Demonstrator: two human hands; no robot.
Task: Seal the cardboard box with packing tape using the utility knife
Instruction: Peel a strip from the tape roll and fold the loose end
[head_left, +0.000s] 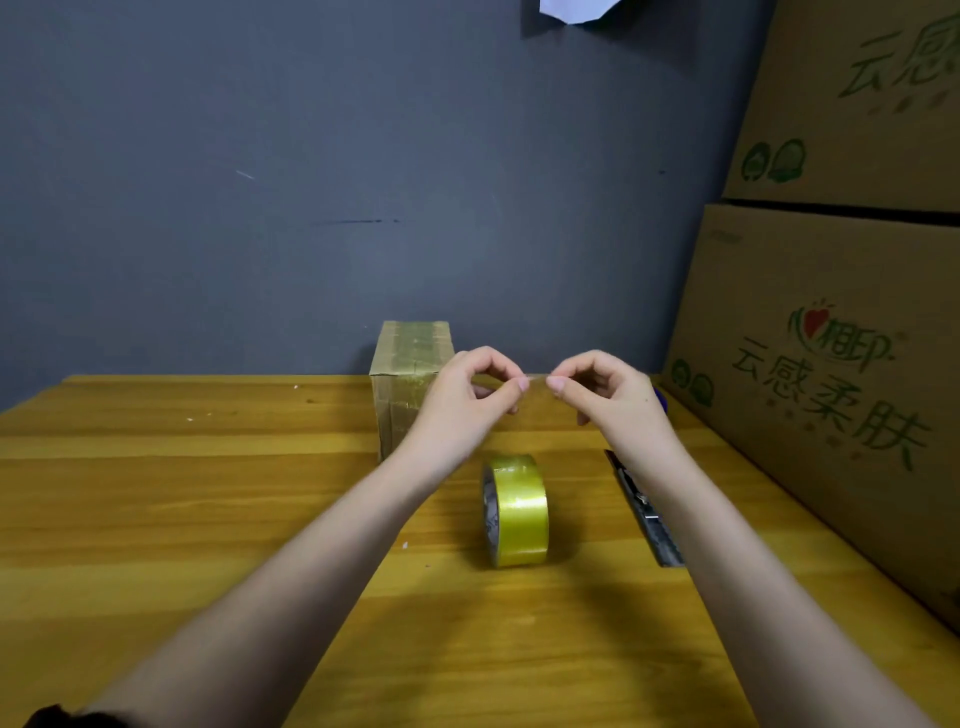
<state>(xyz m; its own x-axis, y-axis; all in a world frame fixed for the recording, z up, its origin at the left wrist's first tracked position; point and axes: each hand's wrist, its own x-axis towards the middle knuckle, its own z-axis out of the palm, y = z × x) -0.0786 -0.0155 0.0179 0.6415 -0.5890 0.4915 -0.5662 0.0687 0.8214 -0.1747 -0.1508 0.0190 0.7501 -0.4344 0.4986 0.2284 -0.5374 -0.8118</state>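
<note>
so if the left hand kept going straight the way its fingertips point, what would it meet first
Most likely the right hand: the left hand points rightward, its pinched fingertips nearly meeting the right hand's, with a clear strip of tape seemingly stretched between them. Depth is hard to judge from this one view.

I am working bare-armed: both my forearms are showing uncovered from wrist to elbow, with no watch, bracelet or ring on my left hand (470, 387) or my right hand (605, 387). My fingernails are showing short and unpainted. A dark fabric sleeve edge (49, 716) is peeking in beside my left elbow.
</note>
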